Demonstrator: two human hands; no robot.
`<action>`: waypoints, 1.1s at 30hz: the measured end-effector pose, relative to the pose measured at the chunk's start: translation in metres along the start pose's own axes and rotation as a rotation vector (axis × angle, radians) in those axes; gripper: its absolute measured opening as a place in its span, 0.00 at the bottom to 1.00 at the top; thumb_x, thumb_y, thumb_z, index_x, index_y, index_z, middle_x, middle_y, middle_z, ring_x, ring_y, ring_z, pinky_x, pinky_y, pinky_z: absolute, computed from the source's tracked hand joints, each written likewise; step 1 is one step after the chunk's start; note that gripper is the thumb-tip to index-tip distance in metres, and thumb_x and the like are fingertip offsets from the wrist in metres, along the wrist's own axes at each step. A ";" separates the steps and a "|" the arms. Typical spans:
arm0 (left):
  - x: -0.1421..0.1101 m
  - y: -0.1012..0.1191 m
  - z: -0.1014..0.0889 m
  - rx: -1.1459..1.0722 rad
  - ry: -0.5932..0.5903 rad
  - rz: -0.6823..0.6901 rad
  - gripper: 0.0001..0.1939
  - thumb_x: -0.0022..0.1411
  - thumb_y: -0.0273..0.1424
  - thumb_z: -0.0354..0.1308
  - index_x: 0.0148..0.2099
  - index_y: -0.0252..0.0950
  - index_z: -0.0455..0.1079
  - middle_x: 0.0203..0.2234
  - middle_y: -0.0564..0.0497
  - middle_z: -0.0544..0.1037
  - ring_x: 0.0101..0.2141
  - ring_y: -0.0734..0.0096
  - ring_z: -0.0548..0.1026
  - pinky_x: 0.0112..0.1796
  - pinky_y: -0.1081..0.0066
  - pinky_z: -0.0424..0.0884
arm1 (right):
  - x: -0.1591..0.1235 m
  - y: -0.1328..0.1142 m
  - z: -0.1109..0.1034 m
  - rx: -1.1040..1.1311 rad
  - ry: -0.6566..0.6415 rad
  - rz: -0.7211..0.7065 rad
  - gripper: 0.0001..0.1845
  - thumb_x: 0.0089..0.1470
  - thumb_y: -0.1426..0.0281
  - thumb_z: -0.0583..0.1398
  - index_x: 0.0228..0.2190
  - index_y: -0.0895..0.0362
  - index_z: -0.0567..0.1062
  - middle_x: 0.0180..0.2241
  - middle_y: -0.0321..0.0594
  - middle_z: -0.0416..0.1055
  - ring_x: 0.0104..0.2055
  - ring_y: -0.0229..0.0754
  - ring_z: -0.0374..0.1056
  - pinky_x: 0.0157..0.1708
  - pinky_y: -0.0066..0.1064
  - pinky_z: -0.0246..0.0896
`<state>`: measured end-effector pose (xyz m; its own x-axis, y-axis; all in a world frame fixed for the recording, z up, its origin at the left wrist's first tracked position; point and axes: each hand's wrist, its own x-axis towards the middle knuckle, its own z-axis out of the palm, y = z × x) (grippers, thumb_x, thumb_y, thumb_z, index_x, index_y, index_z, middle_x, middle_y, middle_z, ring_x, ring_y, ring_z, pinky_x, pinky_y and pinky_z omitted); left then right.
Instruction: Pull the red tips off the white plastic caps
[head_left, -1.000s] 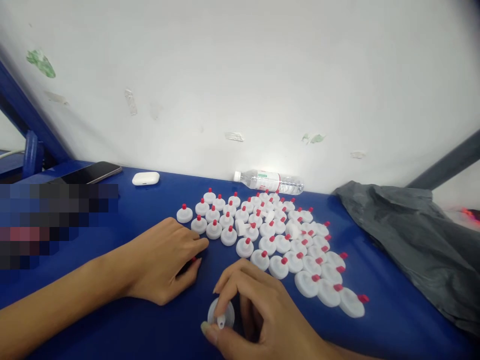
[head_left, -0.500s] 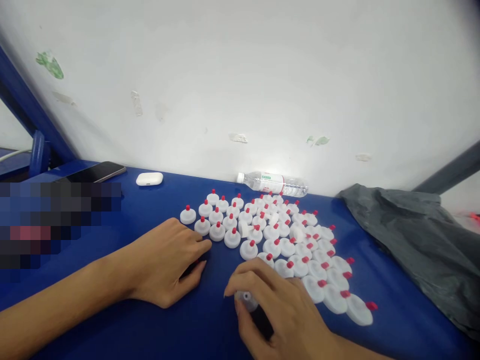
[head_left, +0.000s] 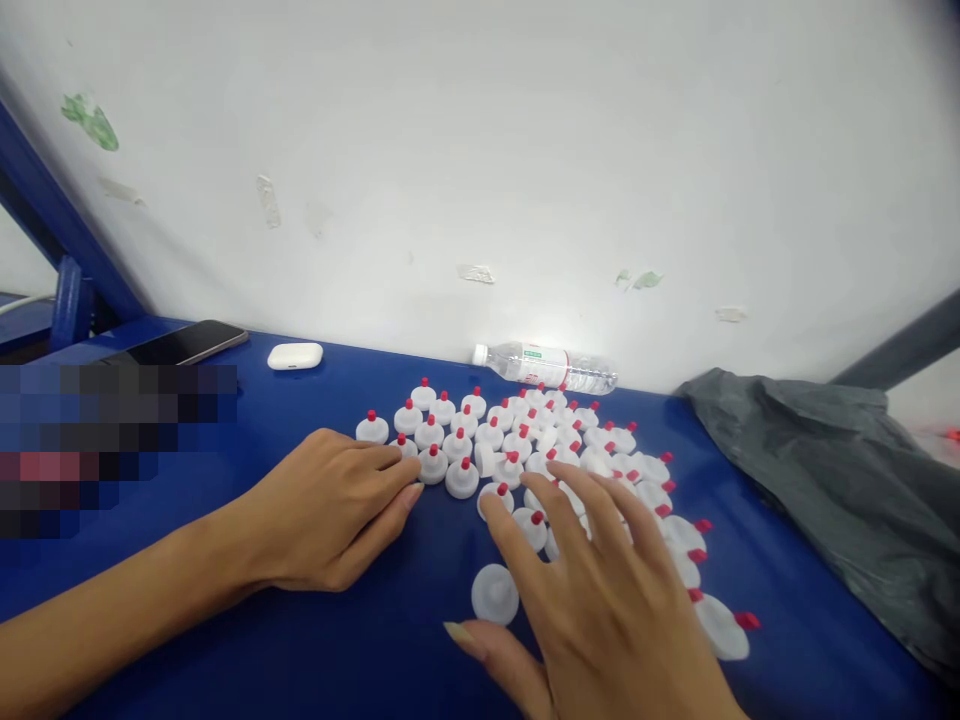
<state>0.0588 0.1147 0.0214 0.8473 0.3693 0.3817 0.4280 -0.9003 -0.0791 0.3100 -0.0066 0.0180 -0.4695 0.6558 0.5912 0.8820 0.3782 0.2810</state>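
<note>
One cap (head_left: pixel 494 593) now lies freed mid-desk (head_left: pixel 300 640); my right hand (head_left: pixel 600 600) has spread, left hand (head_left: pixel 337 510) rests loosely curled.

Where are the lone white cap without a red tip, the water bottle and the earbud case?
lone white cap (head_left: pixel 494 593), head view, its domed top.
water bottle (head_left: pixel 551 367), head view, its label.
earbud case (head_left: pixel 295 356), head view, its lid.
</note>
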 end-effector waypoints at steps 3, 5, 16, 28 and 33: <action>0.000 0.000 0.000 0.011 0.095 0.019 0.15 0.76 0.27 0.44 0.34 0.42 0.62 0.23 0.56 0.69 0.20 0.69 0.67 0.25 0.61 0.61 | -0.003 -0.005 0.011 0.037 -0.057 0.049 0.36 0.75 0.46 0.48 0.60 0.61 0.79 0.58 0.56 0.79 0.64 0.64 0.69 0.67 0.56 0.48; 0.000 0.000 -0.003 -0.002 0.123 0.028 0.15 0.75 0.25 0.45 0.33 0.42 0.60 0.22 0.57 0.67 0.20 0.70 0.65 0.24 0.62 0.61 | -0.002 -0.005 0.013 0.055 -0.066 0.053 0.38 0.76 0.47 0.47 0.58 0.65 0.80 0.58 0.56 0.80 0.64 0.64 0.70 0.67 0.56 0.49; -0.005 0.013 -0.001 -0.144 0.362 0.184 0.11 0.71 0.34 0.51 0.54 0.38 0.65 0.29 0.50 0.80 0.23 0.66 0.75 0.24 0.66 0.68 | 0.016 -0.008 -0.008 0.361 0.252 -0.056 0.10 0.70 0.76 0.58 0.43 0.50 0.77 0.38 0.34 0.84 0.40 0.38 0.82 0.38 0.29 0.74; -0.004 0.039 -0.008 -0.201 0.201 0.314 0.21 0.80 0.33 0.39 0.32 0.42 0.62 0.20 0.54 0.67 0.18 0.68 0.62 0.21 0.60 0.58 | 0.002 -0.003 -0.004 0.692 -0.014 -0.196 0.10 0.74 0.78 0.56 0.52 0.55 0.70 0.42 0.36 0.86 0.42 0.38 0.82 0.46 0.30 0.75; -0.011 0.053 -0.004 -0.524 0.137 0.170 0.09 0.72 0.27 0.47 0.36 0.42 0.61 0.23 0.55 0.73 0.20 0.68 0.69 0.24 0.62 0.66 | 0.005 0.002 -0.006 0.717 -0.023 -0.201 0.12 0.78 0.75 0.50 0.50 0.56 0.72 0.41 0.35 0.85 0.40 0.35 0.81 0.46 0.28 0.75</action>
<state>0.0704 0.0623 0.0168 0.8273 0.2071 0.5221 0.0462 -0.9515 0.3042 0.3095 -0.0066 0.0265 -0.6265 0.5394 0.5626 0.5407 0.8207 -0.1848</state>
